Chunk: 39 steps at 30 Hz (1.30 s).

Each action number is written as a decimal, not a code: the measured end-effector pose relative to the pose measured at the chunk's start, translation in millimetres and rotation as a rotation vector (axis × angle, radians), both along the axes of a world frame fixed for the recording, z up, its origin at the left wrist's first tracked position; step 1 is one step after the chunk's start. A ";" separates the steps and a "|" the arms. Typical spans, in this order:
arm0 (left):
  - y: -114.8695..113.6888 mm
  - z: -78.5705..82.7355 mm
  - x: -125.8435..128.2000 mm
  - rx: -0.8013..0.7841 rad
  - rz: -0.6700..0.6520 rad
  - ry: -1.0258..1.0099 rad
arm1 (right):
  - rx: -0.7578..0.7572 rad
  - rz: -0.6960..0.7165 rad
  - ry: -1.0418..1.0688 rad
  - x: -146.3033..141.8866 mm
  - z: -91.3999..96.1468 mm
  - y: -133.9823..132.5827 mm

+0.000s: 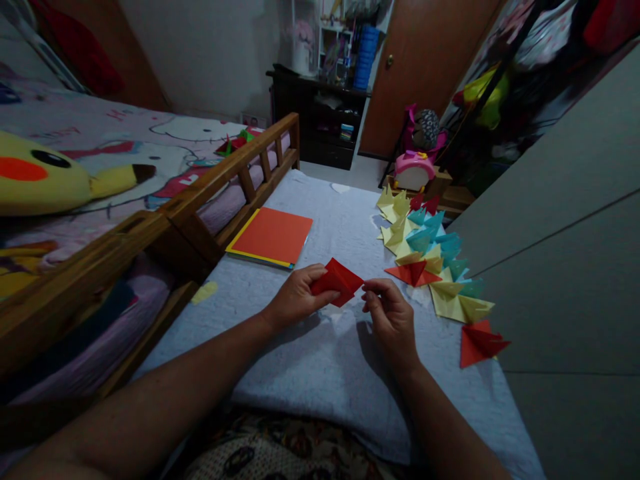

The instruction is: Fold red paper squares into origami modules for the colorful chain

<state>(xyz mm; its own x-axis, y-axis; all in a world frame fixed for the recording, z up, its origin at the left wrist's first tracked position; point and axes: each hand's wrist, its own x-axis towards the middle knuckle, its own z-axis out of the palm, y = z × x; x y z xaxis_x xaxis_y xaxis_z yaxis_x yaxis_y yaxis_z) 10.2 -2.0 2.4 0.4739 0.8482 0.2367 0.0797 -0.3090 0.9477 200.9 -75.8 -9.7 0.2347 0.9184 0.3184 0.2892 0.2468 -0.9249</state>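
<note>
A folded piece of red origami paper is held above the light-coloured bed sheet. My left hand grips its left side, thumb in front and fingers behind. At the paper's right-hand point is my right hand, its thumb and fingers drawn together close to the tip; whether it pinches the tip is hard to make out. Beyond my left hand lies a stack of coloured paper sheets, orange on top with yellow and blue edges below. To the right stand several folded paper cranes in yellow, blue and red, the nearest a red paper crane.
A wooden bed rail runs along the left, with a yellow plush toy on the bed behind it. A pale cabinet borders the right side. At the back are a dark shelf unit and a brown door.
</note>
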 end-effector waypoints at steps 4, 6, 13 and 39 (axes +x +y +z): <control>0.8 -2.1 0.1 -0.052 0.005 -0.027 | -0.014 -0.025 0.010 0.0 -0.4 0.0; 0.9 -2.8 0.2 -0.087 0.002 -0.037 | -0.020 -0.005 -0.003 0.1 -0.1 0.1; 0.1 -7.3 2.0 -0.205 -0.030 -0.076 | -0.013 -0.028 -0.014 -0.8 0.0 -0.7; -2.2 1.0 0.1 0.197 -0.085 0.071 | 0.165 0.112 -0.161 -2.6 8.1 -3.5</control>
